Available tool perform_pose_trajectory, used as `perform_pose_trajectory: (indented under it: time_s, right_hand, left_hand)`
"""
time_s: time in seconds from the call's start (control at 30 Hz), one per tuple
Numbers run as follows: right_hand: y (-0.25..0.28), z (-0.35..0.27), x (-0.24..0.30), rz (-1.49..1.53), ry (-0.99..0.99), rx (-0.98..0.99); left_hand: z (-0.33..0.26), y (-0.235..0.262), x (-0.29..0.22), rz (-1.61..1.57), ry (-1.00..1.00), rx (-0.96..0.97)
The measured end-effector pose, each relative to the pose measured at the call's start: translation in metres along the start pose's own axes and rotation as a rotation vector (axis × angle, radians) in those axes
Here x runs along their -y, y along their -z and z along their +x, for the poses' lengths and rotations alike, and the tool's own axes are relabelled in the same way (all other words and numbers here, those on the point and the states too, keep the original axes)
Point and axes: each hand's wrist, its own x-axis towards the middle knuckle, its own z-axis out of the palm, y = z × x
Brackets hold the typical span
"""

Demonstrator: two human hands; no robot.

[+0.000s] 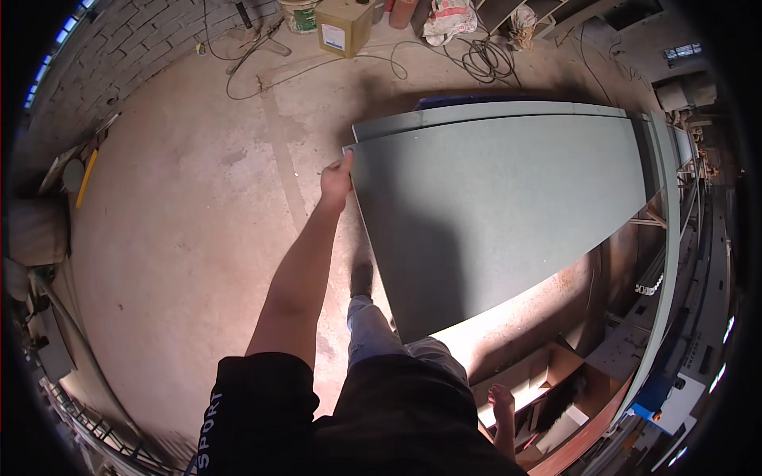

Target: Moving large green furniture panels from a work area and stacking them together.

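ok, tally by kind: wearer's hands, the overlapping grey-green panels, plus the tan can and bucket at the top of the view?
Hands: 2 (left hand, right hand)
Grey-green panels visible: 2 (front panel, rear panel)
Tan can: 1
Bucket: 1
Total: 6

The left hand [336,186] grips the left edge of a large grey board [516,206], which overlaps another board [492,111]. The right hand [502,401], fingers curled, is near an open box [565,363]. Beyond, a tan can [344,32] and coiled cable [486,65] rest on the floor [190,214].
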Motion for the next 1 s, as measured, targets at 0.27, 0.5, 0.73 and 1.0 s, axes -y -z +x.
perform_pose_trajectory:
  time_s: [0.27, 0.5, 0.73, 1.0]
  right_hand:
    - [-0.015, -0.031, -0.043, 0.104, -0.050, -0.092]
    - [-0.022, -0.047, -0.064, 0.112, -0.023, -0.171]
    - [-0.044, -0.049, -0.093, -0.006, 0.108, -0.284]
    - [-0.075, -0.079, -0.154, 0.133, 0.004, -0.297]
  left_hand:
    - [0.007, 0.005, 0.022, -0.259, 0.060, -0.011]
    - [0.051, -0.010, 0.000, -0.183, 0.211, 0.269]
    - [0.060, 0.035, 0.012, -0.363, 0.075, 0.504]
    - [0.008, 0.026, 0.039, -0.136, 0.117, 0.438]
